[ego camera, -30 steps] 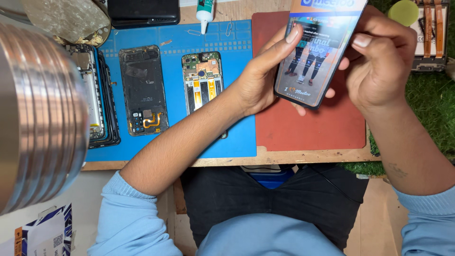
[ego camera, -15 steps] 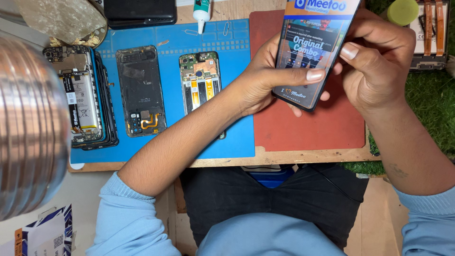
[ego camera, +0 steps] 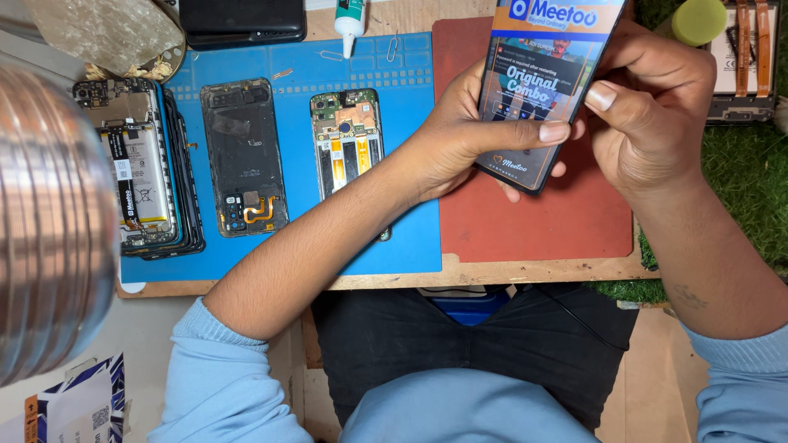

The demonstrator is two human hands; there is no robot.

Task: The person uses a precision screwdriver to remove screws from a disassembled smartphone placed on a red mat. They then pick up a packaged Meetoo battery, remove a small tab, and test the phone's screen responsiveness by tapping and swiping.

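A ribbed metal cylinder (ego camera: 45, 221) blurs the left edge; beside it, on the blue work mat (ego camera: 410, 238), lie an opened phone with its battery showing (ego camera: 135, 164), a dark back cover (ego camera: 244, 156) and a bare phone frame with circuit board (ego camera: 347, 139); the left hand (ego camera: 468, 135) grips a replacement phone screen (ego camera: 546, 90) from its left edge, thumb across the glass, above the red mat (ego camera: 525, 221); the right hand (ego camera: 652, 111) closes on the screen's right edge, thumb bent.
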